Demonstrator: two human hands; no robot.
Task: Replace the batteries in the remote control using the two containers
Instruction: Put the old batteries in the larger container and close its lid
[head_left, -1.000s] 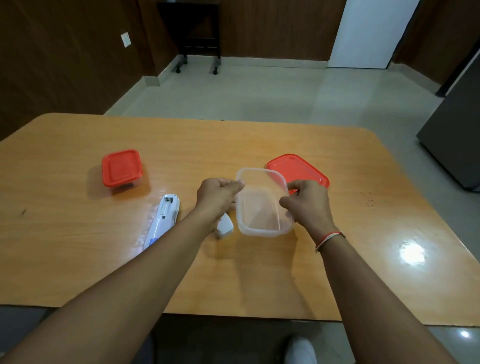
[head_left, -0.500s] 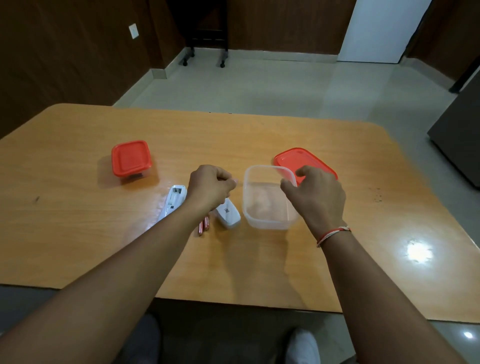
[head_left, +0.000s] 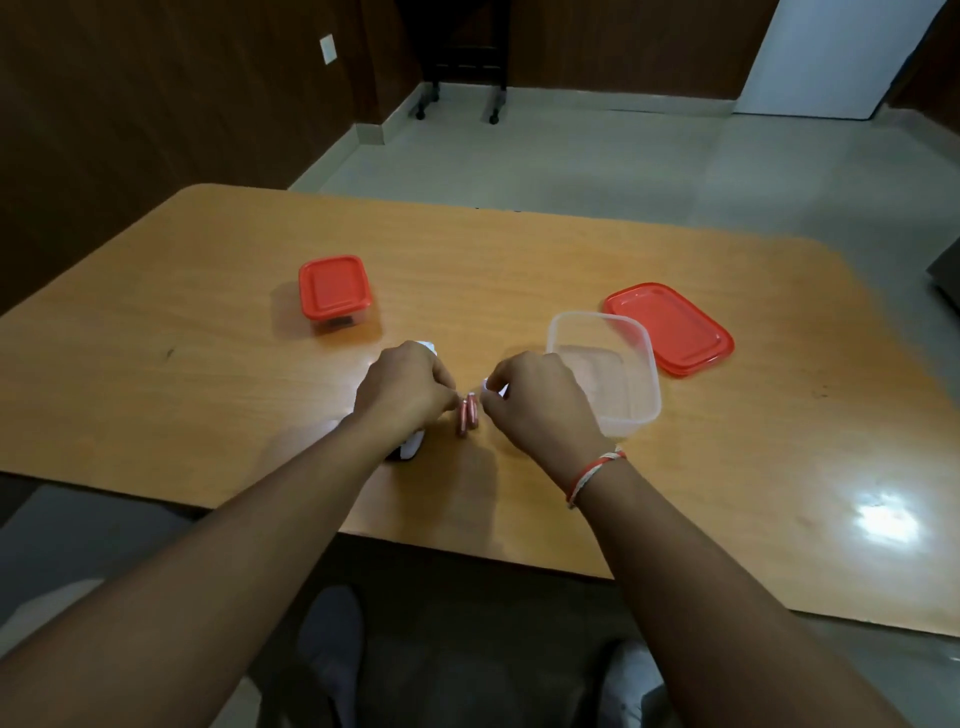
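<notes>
Two red batteries (head_left: 467, 413) lie side by side on the table between my hands. My left hand (head_left: 405, 387) has curled fingers whose tips pinch the upper end of the left battery. It covers most of the white remote (head_left: 410, 447), which lies under the hand and wrist. My right hand (head_left: 535, 400) is curled just right of the batteries. The white battery cover (head_left: 488, 387) shows at its fingertips, and I cannot tell whether they grip it. The open clear container (head_left: 644, 384) stands empty to the right, beside its red lid (head_left: 670, 327).
A small clear container with a red lid (head_left: 334, 286) on it stands at the back left of the wooden table (head_left: 208, 389). The table's near edge runs just below my forearms. Tiled floor and dark wall panels lie beyond.
My right hand let go of the clear container and moved left to the batteries. My left hand came down from above the remote to the batteries. The camera view shifted left.
</notes>
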